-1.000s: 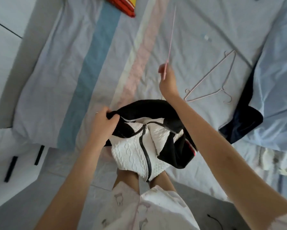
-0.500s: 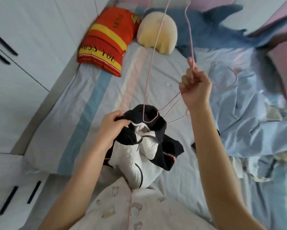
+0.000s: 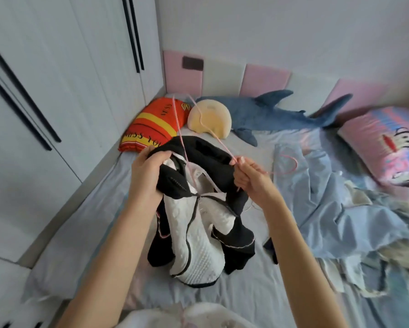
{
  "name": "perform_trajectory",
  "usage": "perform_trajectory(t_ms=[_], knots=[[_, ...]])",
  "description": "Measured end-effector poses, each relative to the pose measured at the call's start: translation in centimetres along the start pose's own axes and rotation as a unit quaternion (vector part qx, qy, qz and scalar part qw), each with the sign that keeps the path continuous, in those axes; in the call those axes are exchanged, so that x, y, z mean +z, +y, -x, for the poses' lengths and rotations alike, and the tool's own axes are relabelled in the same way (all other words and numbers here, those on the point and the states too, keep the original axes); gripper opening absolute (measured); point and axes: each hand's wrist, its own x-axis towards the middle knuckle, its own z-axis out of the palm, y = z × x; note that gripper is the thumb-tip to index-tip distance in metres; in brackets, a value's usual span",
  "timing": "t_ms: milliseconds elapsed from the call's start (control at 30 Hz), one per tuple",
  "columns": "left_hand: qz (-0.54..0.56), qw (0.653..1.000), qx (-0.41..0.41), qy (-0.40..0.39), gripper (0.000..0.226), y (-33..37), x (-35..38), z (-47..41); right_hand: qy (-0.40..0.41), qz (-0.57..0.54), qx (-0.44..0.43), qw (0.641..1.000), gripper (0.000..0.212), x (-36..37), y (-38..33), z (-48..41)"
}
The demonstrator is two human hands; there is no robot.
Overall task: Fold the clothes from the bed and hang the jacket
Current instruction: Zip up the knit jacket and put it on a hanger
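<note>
**Jacket + hanger held over the bed**

My L hand (image 3: 149,171) grips the black/white jacket (image 3: 198,233) by its collar, over the pale sheet (image 3: 85,221). R hand (image 3: 250,176) pinches the pink wire hanger (image 3: 180,136), which crosses the collar. Blue clothes (image 3: 328,209) are heaped to the right, wardrobe (image 3: 56,91) left, shark plush (image 3: 269,114) + padded headboard (image 3: 265,79) far.

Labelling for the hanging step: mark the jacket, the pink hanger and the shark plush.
jacket (image 3: 198,235), head view, white quilted lining.
pink hanger (image 3: 180,130), head view, thin wire arm.
shark plush (image 3: 265,114), head view, blue body.

the hanger (image 3: 181,140) seems partly buried inside the jacket (image 3: 194,233).
</note>
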Motion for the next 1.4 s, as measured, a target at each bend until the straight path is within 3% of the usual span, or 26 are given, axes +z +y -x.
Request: perform_trajectory(t_ms=[133,333,500,600,700,867,1100,1234,1400], knots=[[0.029,0.997,0.064,0.030,0.021,2.0,-1.0,0.7,-0.068,0.077,0.081,0.991,0.037,-1.2,-0.7,3.3],[-0.115,0.979,0.163,0.044,0.036,1.8,-1.7,1.3,-0.091,0.253,0.106,0.957,0.026,-0.5,-6.7,6.2],[-0.307,0.899,0.307,0.057,0.030,1.1,-2.1,0.8,-0.087,0.348,0.142,0.923,0.027,0.5,-8.3,7.1],[-0.372,0.867,0.321,0.079,0.025,0.5,-2.8,0.3,-0.105,0.384,0.167,0.902,0.028,0.9,-8.7,7.5],[-0.362,0.866,0.337,0.073,0.037,0.1,-3.1,-0.1,-0.111,0.410,0.179,0.887,0.028,1.0,-9.2,7.6],[-0.353,0.865,0.350,0.070,0.039,0.5,-3.7,-0.6,-0.107,0.411,0.142,0.894,0.027,0.8,-9.3,8.5],[-0.399,0.818,0.413,-0.007,0.034,-0.3,-1.8,0.2,-0.029,0.454,0.133,0.881,0.029,4.9,-5.4,7.0],[-0.396,0.801,0.444,-0.062,0.032,-1.1,-0.7,0.8,0.048,0.393,0.126,0.910,0.030,6.0,-6.2,5.1],[-0.311,0.821,0.475,-0.055,0.030,0.6,-0.4,1.8,-0.015,0.389,0.117,0.914,0.030,7.7,-7.4,5.2]])
